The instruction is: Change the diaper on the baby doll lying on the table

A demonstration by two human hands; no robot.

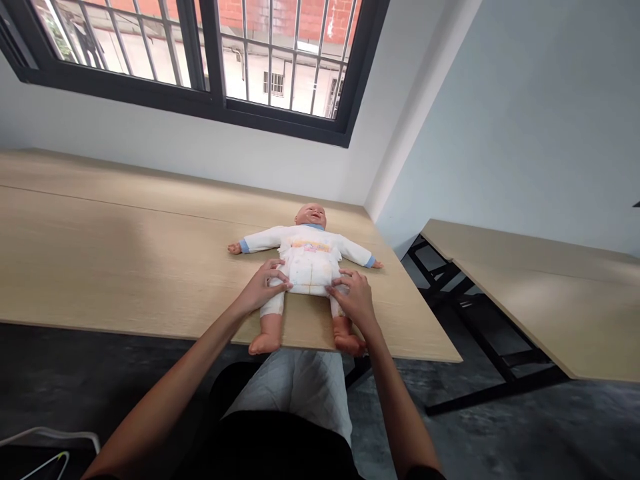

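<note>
A baby doll (pixel 314 217) lies on its back on the wooden table, head toward the window and arms spread. It wears a white long-sleeved outfit with blue cuffs. Around its hips is a white diaper (pixel 311 270) with a coloured printed band at the waist. My left hand (pixel 263 287) has curved fingers and thumb on the diaper's left leg edge, over the doll's thigh. At the opposite leg edge, my right hand (pixel 354 297) grips the diaper the same way. Both bare doll feet point toward me, near the table's front edge. What lies under my fingertips is hidden.
The light wooden table (pixel 100 260) runs along the wall beneath a barred window (pixel 215 67). To the right, past a gap, stands a second table (pixel 550 287) with black folding legs. A white metal frame (pixel 55 433) shows at the lower left.
</note>
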